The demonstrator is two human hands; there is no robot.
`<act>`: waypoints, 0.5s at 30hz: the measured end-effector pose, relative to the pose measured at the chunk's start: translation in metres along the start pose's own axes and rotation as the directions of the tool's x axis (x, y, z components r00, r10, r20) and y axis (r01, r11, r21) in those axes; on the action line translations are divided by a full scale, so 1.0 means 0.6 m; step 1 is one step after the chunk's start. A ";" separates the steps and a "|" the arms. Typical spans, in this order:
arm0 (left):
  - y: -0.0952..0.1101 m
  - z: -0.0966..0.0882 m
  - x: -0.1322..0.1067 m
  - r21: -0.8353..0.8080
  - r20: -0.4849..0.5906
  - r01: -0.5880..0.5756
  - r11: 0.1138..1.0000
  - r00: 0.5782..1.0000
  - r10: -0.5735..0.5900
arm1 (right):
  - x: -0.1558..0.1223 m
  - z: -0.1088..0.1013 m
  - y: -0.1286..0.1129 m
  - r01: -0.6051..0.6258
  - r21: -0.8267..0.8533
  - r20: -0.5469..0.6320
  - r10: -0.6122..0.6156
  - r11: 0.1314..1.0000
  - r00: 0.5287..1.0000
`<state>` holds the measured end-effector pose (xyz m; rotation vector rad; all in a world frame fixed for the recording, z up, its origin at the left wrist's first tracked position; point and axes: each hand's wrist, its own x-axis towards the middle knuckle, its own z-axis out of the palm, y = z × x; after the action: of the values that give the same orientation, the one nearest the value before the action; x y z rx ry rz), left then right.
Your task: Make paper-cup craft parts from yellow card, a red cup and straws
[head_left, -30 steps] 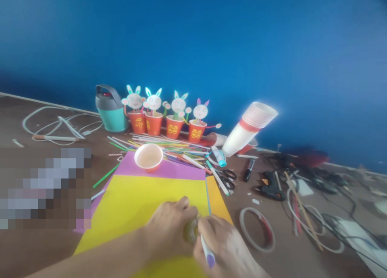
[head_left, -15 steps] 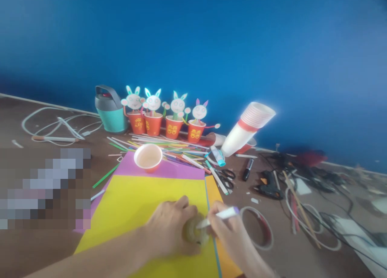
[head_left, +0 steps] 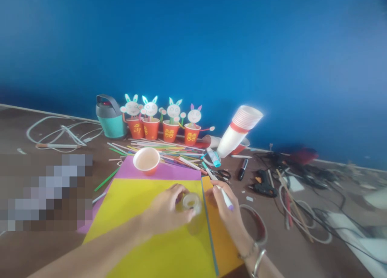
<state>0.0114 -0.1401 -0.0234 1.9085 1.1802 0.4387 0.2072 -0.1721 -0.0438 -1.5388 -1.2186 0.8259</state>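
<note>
My left hand (head_left: 166, 207) grips a small roll of clear tape (head_left: 196, 199) between thumb and fingers, tilted above the yellow paper (head_left: 127, 197). A faint round patch shows on the paper below the roll; whether it is a mark or a shadow I cannot tell. In my right hand (head_left: 227, 215) is a white marker (head_left: 224, 195) with a purple end, and my fingers hide its tip. That hand is over the orange paper (head_left: 222, 245), right of the roll. Purple paper (head_left: 178, 172) lies under the yellow sheet, and a paper cup (head_left: 147, 159) stands on it.
Red paper cups (head_left: 170, 131) with rabbit figures line the wall, beside a teal flask (head_left: 111, 125). Coloured sticks (head_left: 169, 148) lie before them. To the right are stacked cups (head_left: 232, 137), scissors (head_left: 223, 174), a glue gun (head_left: 263, 185), a wide tape roll (head_left: 262, 225) and cables.
My left hand has lifted and tilted the tape roll off the yellow paper. My right hand has drawn the marker away from the roll, up and to the right, and swung its purple end downward.
</note>
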 end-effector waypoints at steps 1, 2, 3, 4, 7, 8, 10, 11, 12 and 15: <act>0.001 -0.004 0.003 0.018 -0.016 0.014 1.000 1.000 -0.014 | 0.000 -0.001 0.000 0.024 -0.012 0.006 -0.024 1.000 1.000; 0.002 -0.008 0.005 0.065 -0.037 0.025 0.998 0.999 -0.022 | 0.000 -0.002 -0.001 0.039 -0.010 0.011 -0.038 0.999 0.999; 0.003 -0.012 0.007 0.134 -0.063 0.032 0.990 0.998 -0.023 | 0.000 -0.003 -0.002 0.045 0.002 0.012 -0.045 0.999 0.999; 0.004 -0.016 0.008 0.218 -0.091 0.041 0.975 0.996 -0.021 | 0.000 -0.005 -0.003 0.048 0.021 0.010 -0.048 0.999 0.999; 0.004 -0.025 0.008 0.472 -0.156 0.091 0.877 0.988 -0.019 | -0.001 -0.007 -0.008 0.047 0.084 -0.005 -0.047 0.995 0.999; 0.005 -0.027 0.008 0.541 -0.163 0.116 0.833 0.986 -0.032 | -0.002 -0.007 -0.009 0.044 0.101 -0.004 -0.044 0.994 0.999; 0.006 -0.029 0.005 0.643 -0.162 0.154 0.750 0.985 -0.063 | -0.005 -0.007 -0.012 0.047 0.124 0.006 -0.048 0.991 0.999; 0.007 -0.029 0.003 0.670 -0.160 0.163 0.725 0.984 -0.073 | -0.007 -0.008 -0.013 0.055 0.132 0.010 -0.057 0.990 0.998; 0.009 -0.028 0.001 0.688 -0.156 0.164 0.706 0.985 -0.077 | -0.008 -0.009 -0.015 0.068 0.137 0.008 -0.070 0.988 0.998; 0.011 -0.026 -0.008 0.730 -0.113 0.124 0.672 0.992 -0.061 | -0.007 -0.016 -0.018 0.106 0.140 0.004 -0.107 0.984 0.994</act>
<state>0.0025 -0.1385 -0.0083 2.5059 1.6735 -0.0622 0.2115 -0.1784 -0.0308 -1.3461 -1.2147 0.8332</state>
